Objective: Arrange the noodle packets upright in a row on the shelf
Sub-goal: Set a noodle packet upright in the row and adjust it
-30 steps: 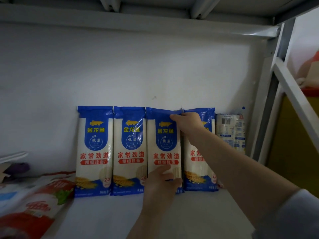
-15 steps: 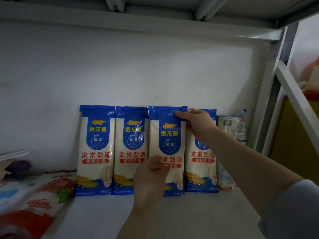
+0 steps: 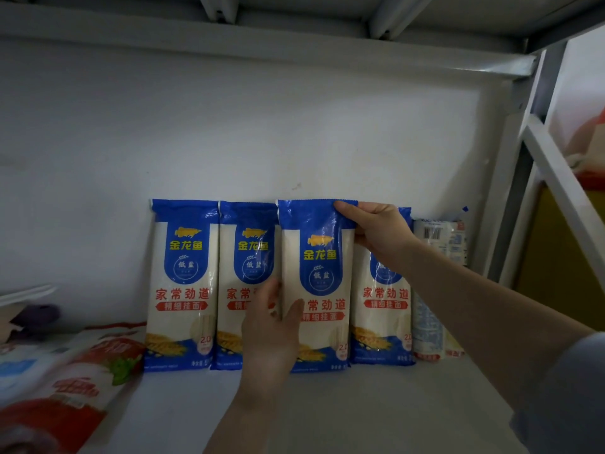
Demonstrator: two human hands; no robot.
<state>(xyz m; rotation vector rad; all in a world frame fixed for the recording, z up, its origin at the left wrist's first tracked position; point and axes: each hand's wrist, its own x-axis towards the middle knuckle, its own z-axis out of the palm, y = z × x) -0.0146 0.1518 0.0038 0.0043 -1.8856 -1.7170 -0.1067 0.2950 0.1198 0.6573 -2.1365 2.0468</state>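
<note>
third packet upright | right hand pinches top | left hand apparently grips side | shelf

A white shelf carries upright noodle packets and a red bag.

Red bag at left blurred and cut off by the edge. Purple thing too blurry to tell. Fourth noodle packet partly hidden behind the right hand. Small print unreadable
</note>
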